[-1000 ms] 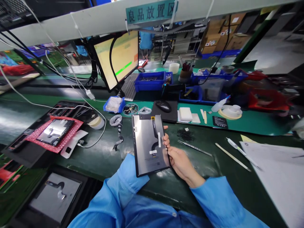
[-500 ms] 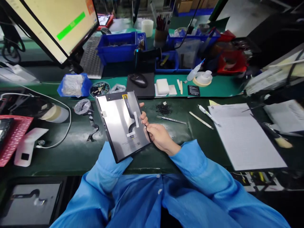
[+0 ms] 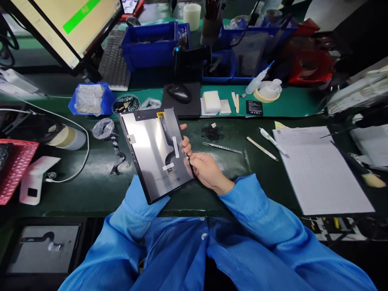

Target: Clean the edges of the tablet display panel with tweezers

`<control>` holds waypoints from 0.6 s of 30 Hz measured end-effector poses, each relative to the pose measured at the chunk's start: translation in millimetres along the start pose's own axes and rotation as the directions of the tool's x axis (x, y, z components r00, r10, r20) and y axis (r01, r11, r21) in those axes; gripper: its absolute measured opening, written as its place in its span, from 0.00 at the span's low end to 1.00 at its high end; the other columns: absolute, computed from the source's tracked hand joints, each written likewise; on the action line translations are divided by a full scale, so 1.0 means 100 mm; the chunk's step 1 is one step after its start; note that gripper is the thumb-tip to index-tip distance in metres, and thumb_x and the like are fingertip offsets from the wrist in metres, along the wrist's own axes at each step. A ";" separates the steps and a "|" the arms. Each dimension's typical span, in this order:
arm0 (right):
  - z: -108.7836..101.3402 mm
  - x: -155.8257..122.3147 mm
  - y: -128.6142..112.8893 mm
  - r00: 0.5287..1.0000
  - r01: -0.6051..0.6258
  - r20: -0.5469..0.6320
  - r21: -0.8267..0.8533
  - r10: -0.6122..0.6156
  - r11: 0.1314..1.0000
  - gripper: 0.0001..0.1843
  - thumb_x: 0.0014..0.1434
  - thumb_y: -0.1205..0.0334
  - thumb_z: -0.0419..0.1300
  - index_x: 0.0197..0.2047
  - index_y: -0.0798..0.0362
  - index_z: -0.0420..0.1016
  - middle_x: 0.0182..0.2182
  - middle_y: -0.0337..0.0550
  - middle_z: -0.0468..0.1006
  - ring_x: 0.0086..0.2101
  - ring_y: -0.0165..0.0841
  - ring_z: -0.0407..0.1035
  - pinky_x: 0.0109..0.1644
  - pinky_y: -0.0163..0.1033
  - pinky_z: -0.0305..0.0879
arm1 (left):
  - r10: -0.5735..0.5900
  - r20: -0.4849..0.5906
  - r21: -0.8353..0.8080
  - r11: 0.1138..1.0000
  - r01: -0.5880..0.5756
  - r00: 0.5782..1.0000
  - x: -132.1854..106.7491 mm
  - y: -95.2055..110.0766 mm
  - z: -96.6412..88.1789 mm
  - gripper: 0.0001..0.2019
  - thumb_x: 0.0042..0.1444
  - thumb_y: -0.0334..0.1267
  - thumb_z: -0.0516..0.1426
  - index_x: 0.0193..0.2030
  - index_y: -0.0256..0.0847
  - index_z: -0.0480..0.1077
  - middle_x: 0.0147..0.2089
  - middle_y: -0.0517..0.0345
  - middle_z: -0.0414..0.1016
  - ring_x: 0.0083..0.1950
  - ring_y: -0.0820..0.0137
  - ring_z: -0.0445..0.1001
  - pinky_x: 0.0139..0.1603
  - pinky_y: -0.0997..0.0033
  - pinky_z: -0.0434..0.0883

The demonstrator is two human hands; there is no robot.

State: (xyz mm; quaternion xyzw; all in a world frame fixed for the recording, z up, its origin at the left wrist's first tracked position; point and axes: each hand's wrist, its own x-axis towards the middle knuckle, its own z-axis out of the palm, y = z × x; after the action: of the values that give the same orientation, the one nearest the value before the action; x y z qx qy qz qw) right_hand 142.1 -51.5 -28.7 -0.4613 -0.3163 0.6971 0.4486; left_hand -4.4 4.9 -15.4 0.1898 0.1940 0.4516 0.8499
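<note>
I hold a tablet display panel [image 3: 153, 151] tilted above the dark green bench, its silvery back facing me with a black flex cable and white tape strips on it. My right hand [image 3: 202, 169] grips the panel's right edge, fingers curled round it. My left hand is hidden behind the panel; only the blue sleeve [image 3: 138, 206] shows under its lower corner. Metal tweezers [image 3: 222, 148] lie just right of my right hand.
A monitor [image 3: 65, 28] and keyboard [image 3: 114, 60] stand at the back left, with blue bins [image 3: 150, 42] and a mouse [image 3: 179, 93] behind the panel. A paper sheet [image 3: 318, 169], a pen [image 3: 273, 141], a tape roll [image 3: 65, 137] and a red tray [image 3: 16, 169] lie around.
The view has tilted down and to the right, so the bench now fills the picture. The panel has turned slightly anticlockwise in my grip; my right hand stays on its right edge.
</note>
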 end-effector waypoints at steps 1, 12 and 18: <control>0.00 0.00 0.00 1.000 0.008 0.002 -0.003 -0.008 1.000 0.13 0.45 0.59 0.64 0.19 0.50 0.63 0.19 0.32 0.58 0.22 0.27 0.51 0.28 0.37 0.47 | 0.009 0.020 0.003 1.000 -0.009 1.000 0.00 -0.01 -0.01 0.29 0.70 0.49 0.41 0.73 0.41 0.59 0.33 0.54 0.66 0.33 0.66 0.68 0.34 0.65 0.71; -0.01 0.02 0.04 1.000 -0.001 -0.018 -0.020 0.001 1.000 0.15 0.45 0.57 0.67 0.20 0.50 0.64 0.19 0.33 0.59 0.23 0.27 0.51 0.27 0.36 0.46 | 0.021 0.036 0.045 0.999 -0.023 0.999 -0.03 0.00 0.02 0.29 0.73 0.49 0.38 0.75 0.41 0.53 0.35 0.55 0.65 0.36 0.67 0.65 0.36 0.65 0.70; 0.00 0.01 0.03 1.000 0.004 -0.014 0.004 -0.004 1.000 0.15 0.46 0.58 0.66 0.20 0.50 0.63 0.19 0.32 0.57 0.23 0.27 0.51 0.27 0.37 0.47 | 0.003 0.129 0.021 1.000 -0.006 0.992 -0.04 0.03 0.01 0.27 0.74 0.50 0.34 0.63 0.44 0.66 0.37 0.55 0.65 0.37 0.66 0.68 0.37 0.63 0.71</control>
State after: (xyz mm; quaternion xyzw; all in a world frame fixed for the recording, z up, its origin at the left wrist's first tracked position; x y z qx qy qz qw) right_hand 141.2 -51.1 -31.5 -0.4648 -0.3128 0.6936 0.4529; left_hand -8.4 2.5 -12.8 0.2279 0.1432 0.4383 0.8576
